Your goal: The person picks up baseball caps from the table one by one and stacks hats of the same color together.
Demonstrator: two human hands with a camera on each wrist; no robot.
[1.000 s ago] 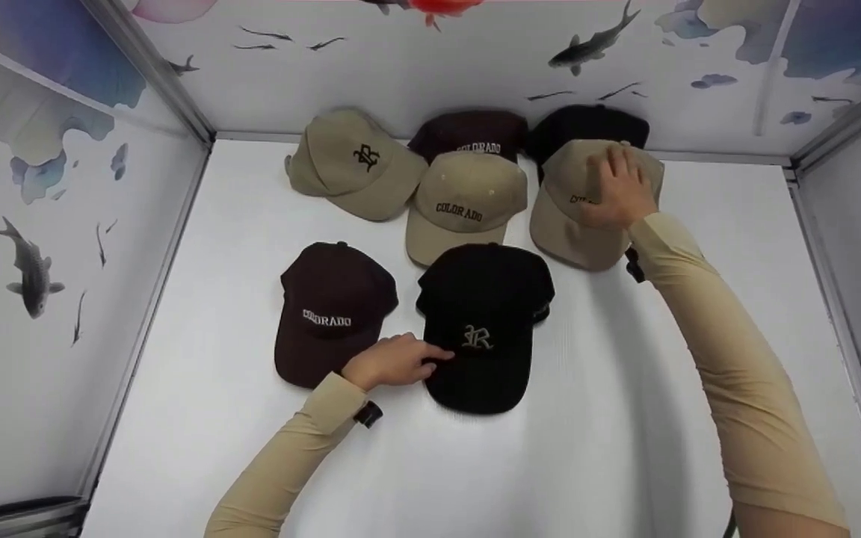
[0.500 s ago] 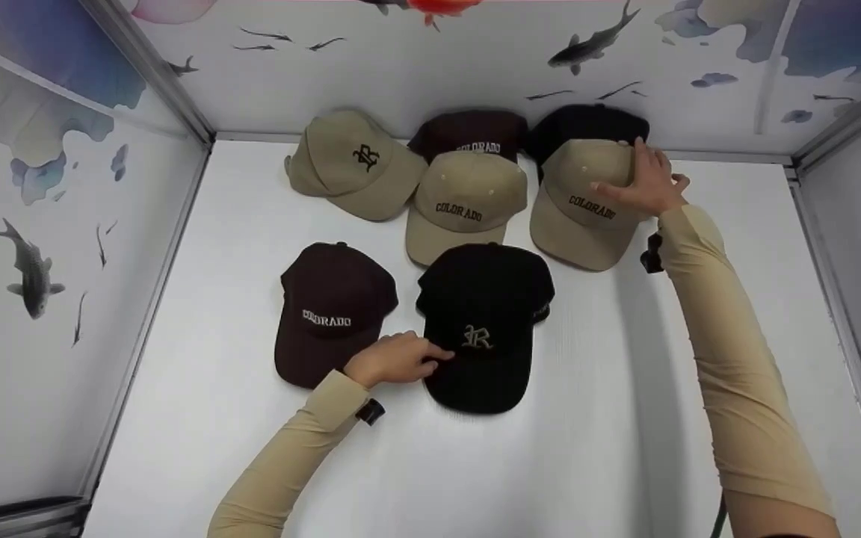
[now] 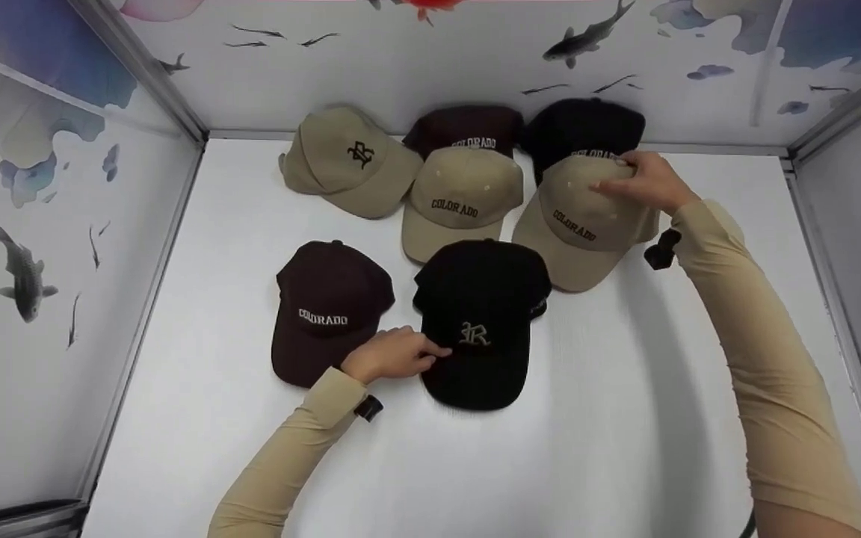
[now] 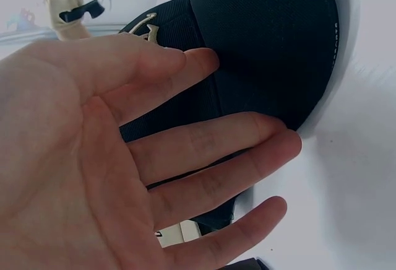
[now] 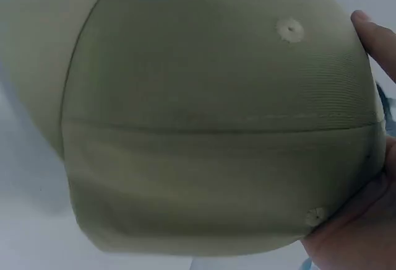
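Observation:
In the head view my right hand [image 3: 651, 183] grips the crown of a beige COLORADO cap [image 3: 576, 209] at the back right, thumb on the front. The right wrist view shows the same beige cap [image 5: 216, 127] filling the frame, with a finger and the palm at its top. My left hand [image 3: 393, 354] touches the side of a black cap [image 3: 479, 299] with an R emblem, index finger out. From the left wrist, its fingers [image 4: 204, 177] lie nearly straight over the black cap [image 4: 272, 53]. Another dark cap edge shows under that black cap.
A maroon COLORADO cap [image 3: 329, 291] lies left of the left hand. Along the back wall sit a beige R cap [image 3: 348, 161], a maroon cap [image 3: 464, 127], a beige COLORADO cap [image 3: 464, 183] and a black cap [image 3: 587, 127]. Printed walls enclose the white table [image 3: 595, 448].
My right hand has shifted from the beige cap's front to its crown and taken hold. That cap has tilted and moved forward, baring lettering on the black cap behind. The left hand stays.

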